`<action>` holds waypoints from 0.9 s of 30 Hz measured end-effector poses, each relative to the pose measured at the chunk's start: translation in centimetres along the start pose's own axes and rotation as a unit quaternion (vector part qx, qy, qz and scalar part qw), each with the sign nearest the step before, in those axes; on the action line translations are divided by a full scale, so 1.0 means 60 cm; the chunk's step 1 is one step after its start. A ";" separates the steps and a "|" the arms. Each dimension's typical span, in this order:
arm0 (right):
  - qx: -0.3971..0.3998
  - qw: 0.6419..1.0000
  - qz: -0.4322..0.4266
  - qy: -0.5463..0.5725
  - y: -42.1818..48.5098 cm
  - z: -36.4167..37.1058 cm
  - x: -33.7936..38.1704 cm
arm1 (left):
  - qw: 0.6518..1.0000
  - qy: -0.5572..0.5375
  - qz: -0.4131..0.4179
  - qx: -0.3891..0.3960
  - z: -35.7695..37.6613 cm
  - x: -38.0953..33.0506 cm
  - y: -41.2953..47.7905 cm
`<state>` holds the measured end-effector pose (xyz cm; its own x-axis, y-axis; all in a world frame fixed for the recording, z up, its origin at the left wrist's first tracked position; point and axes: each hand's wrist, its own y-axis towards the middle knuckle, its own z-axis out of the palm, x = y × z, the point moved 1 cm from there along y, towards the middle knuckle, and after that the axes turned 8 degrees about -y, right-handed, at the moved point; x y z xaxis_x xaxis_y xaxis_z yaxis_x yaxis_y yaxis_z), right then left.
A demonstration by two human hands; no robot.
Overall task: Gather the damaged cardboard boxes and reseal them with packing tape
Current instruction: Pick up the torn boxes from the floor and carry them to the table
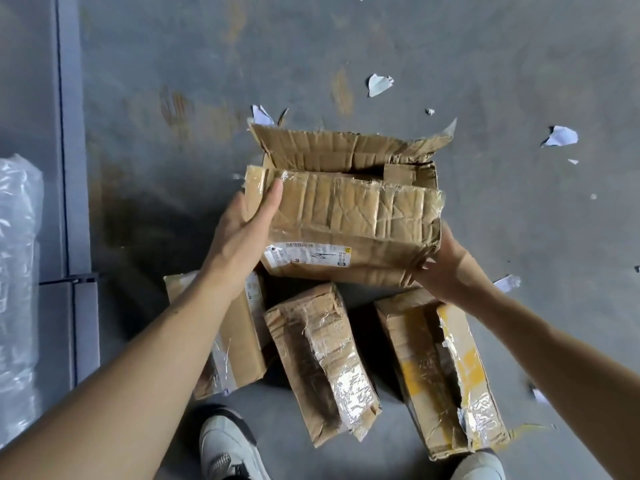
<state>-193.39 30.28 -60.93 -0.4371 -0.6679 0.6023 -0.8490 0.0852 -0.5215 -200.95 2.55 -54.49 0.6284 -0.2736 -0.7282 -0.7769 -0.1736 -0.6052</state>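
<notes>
A crumpled open cardboard box (346, 216) with a white label is held above the floor, its far flap standing up and torn. My left hand (244, 233) grips its left end, thumb lying over the near flap. My right hand (441, 268) holds the lower right corner, fingers tucked under the crushed edge. Below it three more damaged boxes lie on the floor: a plain one (239, 344) under my left forearm, a tape-wrapped one (325, 358) in the middle, and one with yellow markings (443, 368) at the right. No tape roll is in view.
Torn white paper scraps (380, 84) litter the grey concrete floor (519, 220) beyond and to the right. A clear plastic-wrapped bundle (17, 289) stands at the left edge beside a grey rail (71, 168). My shoes (227, 445) show at the bottom.
</notes>
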 end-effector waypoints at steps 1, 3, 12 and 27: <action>0.002 1.000 -0.010 0.013 -0.004 -0.007 0.008 | 1.000 -0.008 0.002 -0.016 0.005 -0.004 0.000; 0.006 0.997 -0.044 0.065 -0.014 -0.018 0.020 | 0.999 -0.016 0.000 -0.036 0.012 -0.003 0.001; -0.081 0.981 0.010 0.176 -0.020 -0.020 0.056 | 0.996 0.058 0.074 -0.002 -0.009 0.027 -0.025; -0.121 0.978 0.048 0.164 -0.005 -0.053 0.109 | 0.989 0.103 0.103 0.006 -0.021 0.032 -0.089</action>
<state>-196.95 28.23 -54.91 -0.5567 -0.3782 0.7396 -0.8272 0.3347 -0.4514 -195.64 1.76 -52.22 0.4338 -0.4886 -0.7570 -0.8867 -0.0826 -0.4548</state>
